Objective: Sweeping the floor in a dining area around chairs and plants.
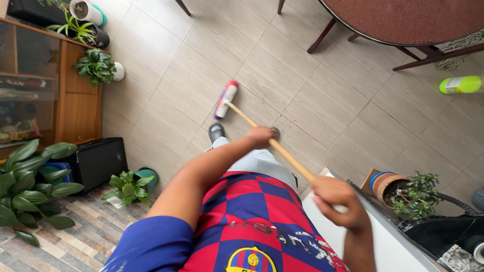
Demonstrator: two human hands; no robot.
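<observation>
Both hands grip one wooden broom handle over a tiled floor.
The left hand is closed lower on the handle, the right hand closed near its top; the single broom head rests on beige tiles. Four potted plants show at left, one at right; a round table stands beyond.

A lime-green bottle with a pale label is lying on the floor near the round desk.
</observation>
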